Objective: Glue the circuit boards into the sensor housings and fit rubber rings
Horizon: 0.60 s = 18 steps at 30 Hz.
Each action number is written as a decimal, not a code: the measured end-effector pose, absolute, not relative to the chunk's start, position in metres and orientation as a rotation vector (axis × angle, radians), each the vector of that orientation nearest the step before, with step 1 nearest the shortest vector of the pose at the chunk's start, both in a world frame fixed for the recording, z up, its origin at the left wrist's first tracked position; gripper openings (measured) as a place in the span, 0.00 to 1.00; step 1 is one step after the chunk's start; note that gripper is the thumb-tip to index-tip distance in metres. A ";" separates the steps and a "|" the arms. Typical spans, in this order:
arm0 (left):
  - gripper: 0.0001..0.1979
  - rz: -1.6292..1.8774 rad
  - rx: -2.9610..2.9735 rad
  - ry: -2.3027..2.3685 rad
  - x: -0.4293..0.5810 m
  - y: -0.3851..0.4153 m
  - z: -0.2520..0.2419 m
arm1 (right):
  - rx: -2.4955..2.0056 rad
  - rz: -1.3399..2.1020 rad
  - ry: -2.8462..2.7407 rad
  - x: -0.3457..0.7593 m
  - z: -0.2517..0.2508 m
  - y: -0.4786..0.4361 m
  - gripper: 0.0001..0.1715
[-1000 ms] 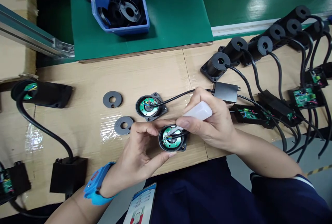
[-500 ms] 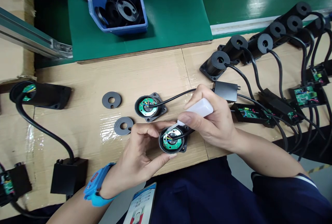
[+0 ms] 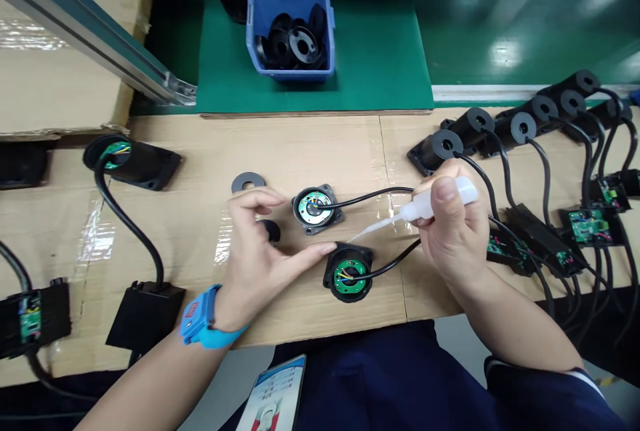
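Note:
My right hand (image 3: 453,231) grips a white squeeze bottle (image 3: 423,208), its long thin nozzle pointing down and left. Below the nozzle tip stands a round black housing (image 3: 349,274) with a green circuit board, coloured wires and a black cable. Fingers apart, my left hand (image 3: 270,244) is beside this housing; its thumb tip is at the housing's upper left edge, and whether it touches I cannot tell. Just behind is a second black housing (image 3: 316,209) with a similar board and cable. A black ring-shaped cover (image 3: 248,182) lies past my left fingers, and another dark cover (image 3: 271,230) is partly hidden behind them.
A blue bin (image 3: 290,73) of black round parts stands on a green board (image 3: 377,84) at the back. Capped black housings (image 3: 447,144) with cables and open circuit boxes (image 3: 593,226) crowd the right. At left are a cabled housing (image 3: 145,161) and a black box (image 3: 145,318).
My left hand has opened from around the near housing, which now sits turned on the table. The bottle has moved right and up, away from the board. The camera view has shifted.

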<state>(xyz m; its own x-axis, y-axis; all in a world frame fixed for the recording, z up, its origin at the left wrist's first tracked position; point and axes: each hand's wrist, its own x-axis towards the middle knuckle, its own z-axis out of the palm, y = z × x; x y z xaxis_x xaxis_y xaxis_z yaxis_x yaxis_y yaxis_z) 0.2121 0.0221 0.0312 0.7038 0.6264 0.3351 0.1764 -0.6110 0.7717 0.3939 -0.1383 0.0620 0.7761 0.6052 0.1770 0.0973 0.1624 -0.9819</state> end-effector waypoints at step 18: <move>0.26 0.949 2.537 0.344 0.206 0.015 0.046 | -1.543 0.128 -0.919 0.384 0.075 -0.123 0.16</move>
<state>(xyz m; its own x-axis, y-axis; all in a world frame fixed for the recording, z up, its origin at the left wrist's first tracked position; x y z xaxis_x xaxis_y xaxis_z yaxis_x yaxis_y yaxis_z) 0.2056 0.0153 0.0456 0.7382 0.3634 0.5684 0.0856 -0.8862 0.4554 0.3837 -0.1234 0.0750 0.6737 0.6067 0.4220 0.4679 0.0919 -0.8790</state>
